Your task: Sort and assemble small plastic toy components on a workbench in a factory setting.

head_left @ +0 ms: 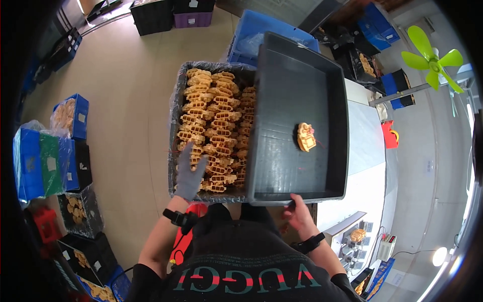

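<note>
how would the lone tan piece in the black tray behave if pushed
The tan piece is probably stiff, given its ribbed form. Its irregular outline should resist rolling. It may slide, as the black tray looks smooth.

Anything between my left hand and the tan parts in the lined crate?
Nothing visible: the gloved left hand is right over the left-hand rows of tan parts. Farther right, the black tray hides part of the lined crate from view.
</note>
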Tool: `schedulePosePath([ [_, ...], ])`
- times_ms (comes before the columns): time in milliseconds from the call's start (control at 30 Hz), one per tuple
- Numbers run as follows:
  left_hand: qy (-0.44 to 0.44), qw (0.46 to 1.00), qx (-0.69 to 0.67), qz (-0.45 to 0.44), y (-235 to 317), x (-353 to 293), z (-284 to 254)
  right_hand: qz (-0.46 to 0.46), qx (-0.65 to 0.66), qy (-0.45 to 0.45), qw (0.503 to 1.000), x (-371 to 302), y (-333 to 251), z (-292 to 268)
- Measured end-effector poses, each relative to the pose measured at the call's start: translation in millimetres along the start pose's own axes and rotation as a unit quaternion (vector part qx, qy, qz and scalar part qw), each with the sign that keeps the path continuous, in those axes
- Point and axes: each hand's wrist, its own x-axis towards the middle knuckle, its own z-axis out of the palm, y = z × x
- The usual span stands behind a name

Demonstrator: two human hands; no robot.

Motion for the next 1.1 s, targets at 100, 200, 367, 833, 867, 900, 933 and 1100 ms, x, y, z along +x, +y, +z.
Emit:
schedulePosePath([
  [100,-0.19,0.98,-0.053,-0.028,61.3,11.2,34.3,0.008,-0.023,-0.008,1.0,-6.9,9.5,11.0],
  [200,-0.259,0.965,-0.008,-0.033,80.0,14.2,47.5,0.079,-0.071,-0.058,0.993,-11.4,13.9,23.0],
  [367,-0.125,0.984,-0.05,-0.115,20.0,13.3,34.5,0.102,-0.085,-0.166,0.977,1.8,26.3,49.8],
  [833,-0.132,0.978,-0.029,-0.157,1.7,45.2,29.2,0.055,-0.182,-0.186,0.964,34.7,-1.1,-52.4],
  [867,-0.136,0.975,-0.001,-0.174,17.1,42.2,32.3,0.028,-0.174,-0.17,0.969,40.4,-3.6,-60.4],
  [900,-0.141,0.974,0.005,-0.175,21.9,41.2,33.1,0.002,-0.167,-0.154,0.974,45.6,-6.4,-67.7],
  [933,-0.138,0.971,-0.011,-0.196,25.5,41.7,32.9,-0.017,-0.141,-0.159,0.977,49.4,-11.6,-72.0],
  [1100,-0.108,0.975,-0.013,-0.194,25.6,33.0,35.8,-0.039,-0.07,-0.16,0.984,56.5,-25.2,-93.9],
])
